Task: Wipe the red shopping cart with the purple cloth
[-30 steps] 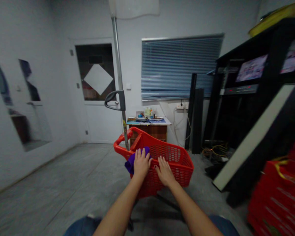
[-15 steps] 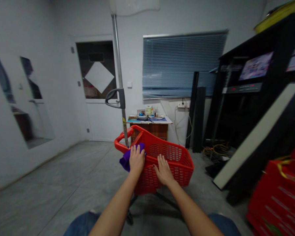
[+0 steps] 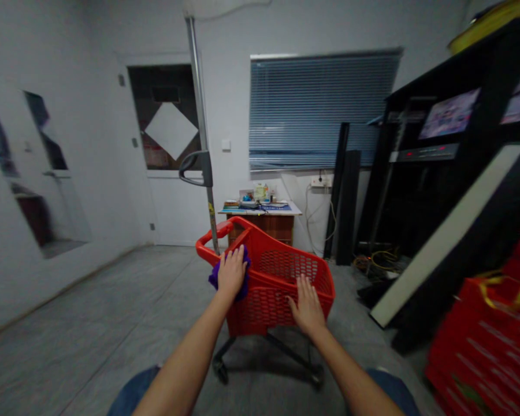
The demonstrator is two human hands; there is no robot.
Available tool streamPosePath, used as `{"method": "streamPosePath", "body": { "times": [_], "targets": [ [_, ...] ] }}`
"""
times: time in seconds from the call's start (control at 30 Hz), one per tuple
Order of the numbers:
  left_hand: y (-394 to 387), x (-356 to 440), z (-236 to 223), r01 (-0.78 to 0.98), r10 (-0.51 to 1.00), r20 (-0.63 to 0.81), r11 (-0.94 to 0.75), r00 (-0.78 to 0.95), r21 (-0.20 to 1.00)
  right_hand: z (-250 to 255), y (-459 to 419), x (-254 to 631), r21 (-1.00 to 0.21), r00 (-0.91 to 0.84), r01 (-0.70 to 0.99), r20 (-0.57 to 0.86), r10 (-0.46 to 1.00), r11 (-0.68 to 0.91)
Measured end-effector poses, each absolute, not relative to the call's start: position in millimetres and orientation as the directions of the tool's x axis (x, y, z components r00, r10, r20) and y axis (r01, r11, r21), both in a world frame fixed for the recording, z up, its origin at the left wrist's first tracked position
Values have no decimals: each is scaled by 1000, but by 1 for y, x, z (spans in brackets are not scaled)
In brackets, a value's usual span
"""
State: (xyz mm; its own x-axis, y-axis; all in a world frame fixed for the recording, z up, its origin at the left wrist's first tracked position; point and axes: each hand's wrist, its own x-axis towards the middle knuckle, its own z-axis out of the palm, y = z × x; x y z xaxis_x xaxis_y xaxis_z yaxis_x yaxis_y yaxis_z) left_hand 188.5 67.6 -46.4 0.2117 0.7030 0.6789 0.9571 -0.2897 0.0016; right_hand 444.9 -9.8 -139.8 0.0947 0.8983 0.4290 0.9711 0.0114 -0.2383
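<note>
A red plastic shopping cart (image 3: 264, 281) with perforated basket walls stands in front of me on dark legs with casters. Its red push handle (image 3: 205, 245) points to the left. My left hand (image 3: 233, 271) holds a purple cloth (image 3: 244, 286) against the near side of the basket, close to the handle end. Bits of the cloth stick out on both sides of the hand. My right hand (image 3: 307, 303) rests on the near wall towards the other end, fingers stretched out over the top edge, holding nothing.
Behind the cart, a metal pole with a grey grip (image 3: 196, 169) rises near a small desk (image 3: 260, 222) holding clutter. Red bags (image 3: 472, 341) sit at right, beside a leaning pale panel (image 3: 446, 237) and a black rack with screens. Cables lie on the floor.
My right hand has slid rightward along the basket's near wall. My left hand stays near the handle end with the cloth. The view has shifted slightly, showing more of the cart's legs.
</note>
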Motion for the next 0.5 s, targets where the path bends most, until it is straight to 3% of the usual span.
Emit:
{"method": "streamPosePath", "body": {
  "times": [0.1,0.3,0.4,0.5],
  "targets": [
    [65,206,-63,963,721,668,-269,182,28,-137,-14,431,-238,112,971,418,901,-10],
    [48,257,-85,915,742,580,-403,336,-14,-127,-16,413,-246,97,969,379,920,-1],
    [53,240,-74,905,753,542,-424,374,-36,-125,-18,418,-235,68,972,376,924,25],
    [67,201,-57,942,771,564,-333,297,-40,-125,-21,419,-233,69,972,376,924,22]
  ]
}}
